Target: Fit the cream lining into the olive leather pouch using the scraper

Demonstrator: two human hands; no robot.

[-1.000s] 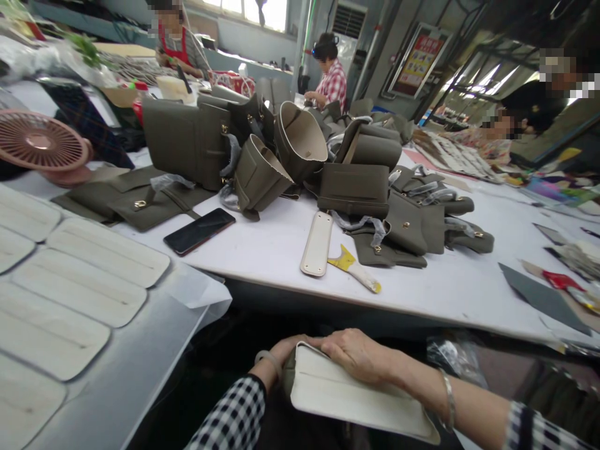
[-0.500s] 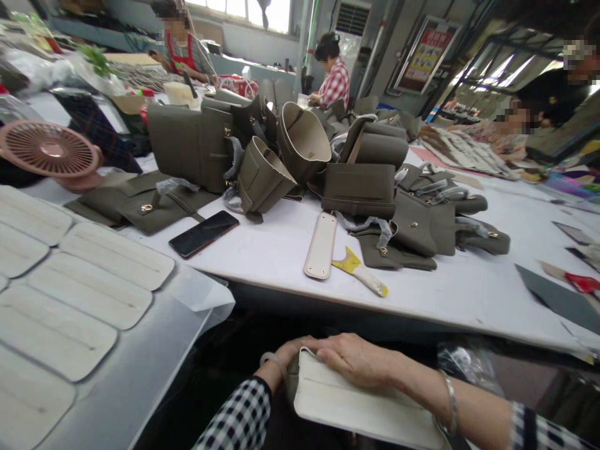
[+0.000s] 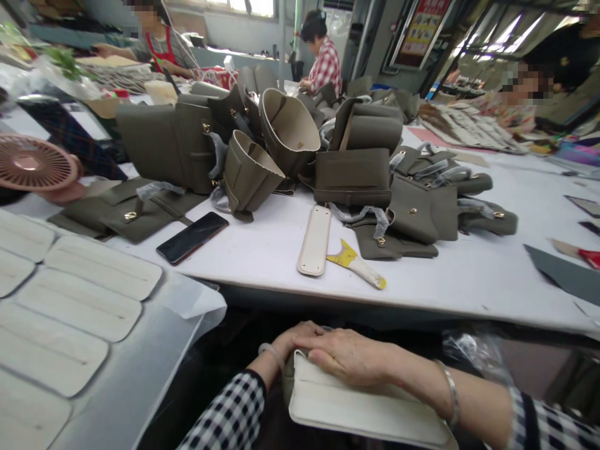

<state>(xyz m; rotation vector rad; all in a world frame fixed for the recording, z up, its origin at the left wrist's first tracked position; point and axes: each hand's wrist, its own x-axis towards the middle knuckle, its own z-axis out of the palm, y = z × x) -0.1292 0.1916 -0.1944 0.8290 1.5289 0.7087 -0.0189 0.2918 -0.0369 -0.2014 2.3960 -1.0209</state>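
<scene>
Low in front of me, below the table edge, lies an unfinished olive-brown handbag (image 3: 287, 381) with a long cream panel (image 3: 360, 403) facing up. My right hand (image 3: 349, 357) presses over its far edge, thumb on the cream side and fingers bent over the rim. At the bag's far left end my left hand (image 3: 297, 339) grips the edge, its fingertips meeting those of the right hand. Part of the left fingers is hidden behind the right hand. The lower part of the bag drops out of view into shadow.
On the white table (image 3: 262, 250) are a cream strip (image 3: 315, 240), a yellow-and-white scraper (image 3: 359, 265), a phone (image 3: 192, 237) and several olive bags (image 3: 351, 178). Cream panels (image 3: 79, 306) lie on a sheet at left, near a pink fan (image 3: 37, 164). Other people work behind.
My view has shifted slightly, so the table things sit a little further left and higher. Both hands stay on the handbag, with the right fingers slightly further over its edge.
</scene>
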